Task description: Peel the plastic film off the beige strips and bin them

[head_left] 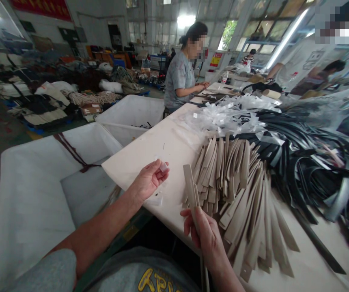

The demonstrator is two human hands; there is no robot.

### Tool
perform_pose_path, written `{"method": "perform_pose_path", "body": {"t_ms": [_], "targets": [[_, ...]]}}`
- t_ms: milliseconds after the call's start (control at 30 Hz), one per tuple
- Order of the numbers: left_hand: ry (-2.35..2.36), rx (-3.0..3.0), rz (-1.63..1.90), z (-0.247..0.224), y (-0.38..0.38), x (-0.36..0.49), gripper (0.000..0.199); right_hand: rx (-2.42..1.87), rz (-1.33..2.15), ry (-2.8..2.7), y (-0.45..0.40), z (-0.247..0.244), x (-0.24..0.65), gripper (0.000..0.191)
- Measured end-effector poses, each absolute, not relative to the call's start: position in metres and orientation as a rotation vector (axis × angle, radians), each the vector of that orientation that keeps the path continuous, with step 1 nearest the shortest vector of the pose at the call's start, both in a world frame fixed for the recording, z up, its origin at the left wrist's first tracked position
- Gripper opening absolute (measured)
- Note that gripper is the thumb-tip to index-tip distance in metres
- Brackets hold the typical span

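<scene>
Over the pale table (141, 158), left of the heaped strips (258, 219), a beige strip (189, 182) is clamped low by the right hand (207, 232), seemingly so that its far end is unobstructed, while a small whitish piece (163, 166) is pinched in the left hand (149, 180).

A fluorescent tube (287, 38) glowed at right, a red banner (44, 8) hung on the pale wall (97, 22), and greenery (229, 30) showed through a bright window (222, 43).
</scene>
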State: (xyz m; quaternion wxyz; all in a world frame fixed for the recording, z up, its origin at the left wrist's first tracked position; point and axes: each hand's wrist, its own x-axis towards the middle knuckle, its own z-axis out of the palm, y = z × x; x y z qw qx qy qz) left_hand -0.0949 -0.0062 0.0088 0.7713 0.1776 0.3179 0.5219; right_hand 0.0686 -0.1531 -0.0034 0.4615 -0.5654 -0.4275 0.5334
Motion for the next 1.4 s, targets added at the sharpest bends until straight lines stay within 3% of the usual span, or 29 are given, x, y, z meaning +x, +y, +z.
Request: {"method": "perform_pose_path", "body": {"t_ms": [633, 767, 867, 1133, 1300, 1400], "targets": [[0.676, 0.544, 0.984, 0.009, -0.028, -0.084, 0.037, -1.339, 1.373, -1.152, -0.134, -0.004, 0.053, 0.057], [0.703, 0.537, 1.143, 0.013, -0.016, -0.092, 0.037, -1.262, 1.378, -1.214, -0.132, -0.001, 0.049, 0.045], [0.726, 0.531, 1.243, 0.014, -0.009, -0.100, 0.036, -1.426, 1.177, -1.355, -0.135, -0.008, 0.049, 0.034], [0.614, 0.790, 0.810, -0.006, -0.050, -0.082, 0.033, -1.459, 1.114, -1.397, -0.115, 0.000, 0.053, 0.045], [0.688, 0.718, 1.201, 0.006, -0.031, -0.087, 0.040, -1.467, 1.185, -1.344, -0.112, -0.003, 0.046, 0.044], [0.666, 0.785, 1.068, 0.002, -0.035, -0.085, 0.033, -1.457, 1.131, -1.360, -0.111, -0.004, 0.043, 0.046]]}}
